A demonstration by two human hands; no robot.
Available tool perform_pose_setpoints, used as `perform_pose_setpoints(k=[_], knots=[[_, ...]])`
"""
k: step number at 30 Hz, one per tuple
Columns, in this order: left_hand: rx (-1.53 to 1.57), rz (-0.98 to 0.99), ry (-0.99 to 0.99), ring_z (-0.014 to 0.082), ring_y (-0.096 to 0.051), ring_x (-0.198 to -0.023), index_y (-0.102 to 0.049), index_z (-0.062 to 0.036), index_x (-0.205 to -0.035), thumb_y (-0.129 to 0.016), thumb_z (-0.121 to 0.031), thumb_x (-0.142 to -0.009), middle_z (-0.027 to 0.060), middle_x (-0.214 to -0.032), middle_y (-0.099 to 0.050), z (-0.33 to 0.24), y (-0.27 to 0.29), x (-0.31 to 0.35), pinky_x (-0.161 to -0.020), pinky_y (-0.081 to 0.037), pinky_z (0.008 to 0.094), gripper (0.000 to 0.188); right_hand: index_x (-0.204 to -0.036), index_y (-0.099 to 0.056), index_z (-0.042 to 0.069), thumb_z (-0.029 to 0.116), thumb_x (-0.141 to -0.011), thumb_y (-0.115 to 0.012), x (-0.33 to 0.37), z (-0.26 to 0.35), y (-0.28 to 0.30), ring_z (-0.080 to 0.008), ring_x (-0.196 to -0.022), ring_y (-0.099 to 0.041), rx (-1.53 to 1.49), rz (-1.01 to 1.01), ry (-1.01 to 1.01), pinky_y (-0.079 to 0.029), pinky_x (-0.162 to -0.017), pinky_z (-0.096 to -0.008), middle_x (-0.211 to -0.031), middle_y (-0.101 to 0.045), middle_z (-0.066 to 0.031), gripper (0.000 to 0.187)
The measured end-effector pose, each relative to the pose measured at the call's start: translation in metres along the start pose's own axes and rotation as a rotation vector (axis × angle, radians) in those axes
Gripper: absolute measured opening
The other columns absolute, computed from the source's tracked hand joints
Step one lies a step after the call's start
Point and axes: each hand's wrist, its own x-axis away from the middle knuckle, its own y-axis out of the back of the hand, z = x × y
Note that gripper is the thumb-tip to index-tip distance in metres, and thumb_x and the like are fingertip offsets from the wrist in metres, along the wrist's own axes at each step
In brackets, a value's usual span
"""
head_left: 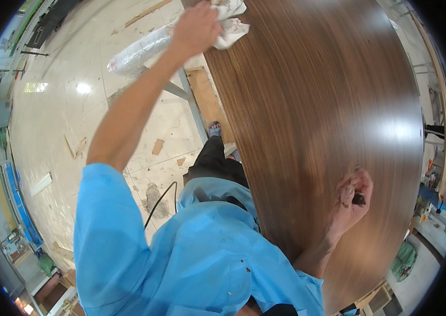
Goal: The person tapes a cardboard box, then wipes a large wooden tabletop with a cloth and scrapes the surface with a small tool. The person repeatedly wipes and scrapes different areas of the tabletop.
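A large dark-brown wood-grain panel point(296, 105) stretches along my right side. At its far left edge my left hand point(197, 29) is closed on a crumpled white rag point(231, 32), partly blurred, and the rag lies against the panel's edge. My right hand point(354, 192) is over the panel's nearer right part, its stained fingers curled round a small dark lump point(358, 199). Most of that lump is hidden in the palm, so its kind does not show.
A grey metal frame leg point(194, 100) and a wooden board point(205, 97) stand by the panel's left edge. A plastic-wrapped roll point(141, 52) lies beyond. Scraps point(157, 147) and a black cable point(161, 203) are on the floor near my foot point(214, 129).
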Motion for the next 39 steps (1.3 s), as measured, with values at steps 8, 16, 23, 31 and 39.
perform_pose_setpoints(k=[8,16,23,31,39], knots=[[0.472,-0.091,-0.969,0.0327,-0.048,-0.136,-0.069,-0.0063,-0.112,-0.060,-0.026,-0.087,0.0153,-0.141,-0.056,-0.379,0.106,0.145,-0.118,-0.035,0.0443,0.033,-0.142,-0.050,-0.002,0.037,-0.104,-0.058,-0.040,0.020,0.016,-0.0110,-0.076,-0.052,-0.349,-0.151,-0.090,-0.040,-0.061,-0.0258,-0.095,-0.061,-0.0075,0.055],[0.720,-0.189,-0.497,0.0310,-0.064,-0.111,-0.066,-0.0008,-0.108,-0.064,-0.021,-0.085,0.0170,-0.118,-0.065,-0.142,0.025,0.088,-0.098,-0.052,0.0449,0.030,-0.129,-0.057,0.000,0.039,-0.107,-0.051,0.036,0.067,0.043,-0.0088,-0.060,-0.048,0.006,-0.769,0.071,-0.032,-0.049,-0.0219,-0.077,-0.057,-0.0044,0.045],[0.075,0.160,0.314,0.0454,-0.065,-0.089,-0.064,-0.0012,-0.096,-0.054,-0.031,-0.096,0.0246,-0.094,-0.069,0.275,-0.023,0.090,-0.075,-0.051,0.0547,0.032,-0.116,-0.066,0.004,0.029,-0.108,-0.051,0.158,0.047,-0.091,-0.0049,-0.059,-0.048,0.305,-0.780,-0.244,-0.035,-0.050,-0.0203,-0.072,-0.056,0.0009,0.030],[0.551,0.460,0.685,0.0409,-0.059,-0.124,-0.057,0.0067,-0.134,-0.055,-0.026,-0.098,0.0272,-0.129,-0.064,0.386,0.006,0.362,-0.106,-0.044,0.0428,0.048,-0.129,-0.061,0.006,0.014,-0.105,-0.049,0.162,-0.005,-0.246,-0.0208,-0.066,-0.065,0.787,-1.049,-0.248,-0.050,-0.061,-0.0337,-0.074,-0.068,-0.0107,0.029],[0.735,0.577,1.020,0.0331,-0.060,-0.121,-0.049,0.0160,-0.138,-0.060,-0.027,-0.096,0.0296,-0.130,-0.061,0.520,0.013,0.467,-0.105,-0.045,0.0377,0.061,-0.125,-0.063,0.012,0.022,-0.104,-0.050,0.125,-0.050,-0.264,-0.0381,-0.078,-0.070,1.266,-1.347,-0.292,-0.052,-0.069,-0.0478,-0.083,-0.073,-0.0166,0.026]])
